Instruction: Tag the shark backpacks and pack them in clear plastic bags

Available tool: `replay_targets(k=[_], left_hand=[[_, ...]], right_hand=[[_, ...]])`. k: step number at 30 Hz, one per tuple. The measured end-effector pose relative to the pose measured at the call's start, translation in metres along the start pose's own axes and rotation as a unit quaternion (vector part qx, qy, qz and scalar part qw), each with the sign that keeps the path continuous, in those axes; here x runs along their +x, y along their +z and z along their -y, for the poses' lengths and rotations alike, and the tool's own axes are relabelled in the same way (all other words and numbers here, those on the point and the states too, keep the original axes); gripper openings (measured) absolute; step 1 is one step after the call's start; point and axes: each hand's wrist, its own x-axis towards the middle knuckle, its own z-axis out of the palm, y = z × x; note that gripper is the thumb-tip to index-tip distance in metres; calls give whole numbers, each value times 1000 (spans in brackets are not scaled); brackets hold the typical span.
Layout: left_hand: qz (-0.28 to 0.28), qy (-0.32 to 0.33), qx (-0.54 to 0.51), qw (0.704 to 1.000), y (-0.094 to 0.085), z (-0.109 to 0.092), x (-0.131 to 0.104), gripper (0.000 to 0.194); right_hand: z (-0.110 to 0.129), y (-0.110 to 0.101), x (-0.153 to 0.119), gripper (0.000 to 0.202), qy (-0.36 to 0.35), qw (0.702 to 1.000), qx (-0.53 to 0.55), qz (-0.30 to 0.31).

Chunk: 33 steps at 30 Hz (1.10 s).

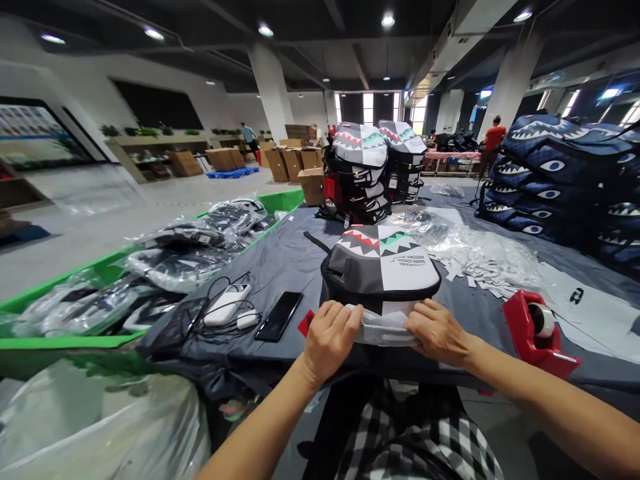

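A black, grey and white backpack (410,270) with a shark-tooth print lies on the dark table cover in front of me. A pale, see-through plastic bag (384,328) stretches between my hands at the backpack's near edge. My left hand (332,339) is closed on the bag's left side, fingers curled and thumb toward the middle. On the right side, my right hand (439,332) grips the bag in the same way. Part of the bag is hidden behind the fingers. A small red piece (306,323) shows beside my left hand.
A red tape dispenser (531,327) stands right; a phone (280,316) and white charger (227,305) with cables lie left. Backpack stacks (357,173) and blue backpacks (537,180) rise behind. White tags (487,270) lie loose. A green-edged bin (65,341) holds wrapped backpacks.
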Motion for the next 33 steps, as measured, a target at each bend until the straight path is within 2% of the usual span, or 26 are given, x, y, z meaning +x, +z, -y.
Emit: replay_targets(k=[2, 5, 7, 9, 12, 15, 17, 19, 21, 23, 26, 28, 33], left_hand=[[3, -24, -38, 999, 3, -13, -9, 27], [44, -21, -75, 996, 2, -28, -22, 21], [73, -9, -61, 995, 1, -29, -28, 13], [79, -4, -41, 996, 3, -25, -35, 13], [55, -33, -33, 997, 12, -24, -48, 18], [54, -74, -42, 995, 18, -37, -64, 15], [85, -99, -51, 990, 17, -49, -72, 8], [125, -112, -68, 984, 14, -58, -79, 14], [149, -111, -90, 978, 11, -60, -83, 23], [161, -105, -109, 975, 10, -58, -87, 19], [189, -92, -116, 971, 12, -51, -90, 10], [222, -98, -128, 961, 15, -46, -88, 12], [296, -115, -147, 937, 18, -42, -77, 13]], right_hand=[[-5, 5, -5, 22, -2, 999, -30, -27], [-1, 16, -12, 26, 45, 994, -60, -78], [10, 25, -19, 25, 94, 988, -55, -105], [24, 34, -29, 19, 116, 988, -26, -99], [34, 43, -45, 15, 80, 995, 15, -51], [29, 51, -61, 21, 34, 999, 3, -18], [24, 59, -72, 22, 46, 999, -19, -16], [25, 65, -83, 23, 83, 996, -23, -13], [30, 67, -94, 23, 105, 994, 10, 10], [36, 62, -100, 25, 112, 990, 72, 46], [38, 47, -98, 30, 140, 976, 124, 114], [35, 40, -91, 23, 160, 967, 114, 164], [28, 40, -74, 13, 147, 949, 88, 265]])
